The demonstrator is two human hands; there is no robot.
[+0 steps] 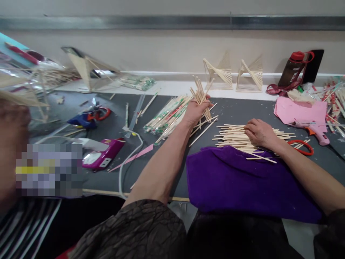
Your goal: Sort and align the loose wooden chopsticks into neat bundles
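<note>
At the back of the dark table (172,180), my left hand (198,107) is closed around a loose bundle of sticks (199,91). Right of it, my right hand (259,132) lies palm-down, fingers bent, on the stick pile (234,136) beside the purple cloth (237,180). My right fingertips are hard to make out; my left palm is hidden.

Cloth (237,187) over bench (231,111) front edge; loose sticks (231,136) behind; glue gun (316,133) right of sticks; water bottle (292,72) behind glue gun.
</note>
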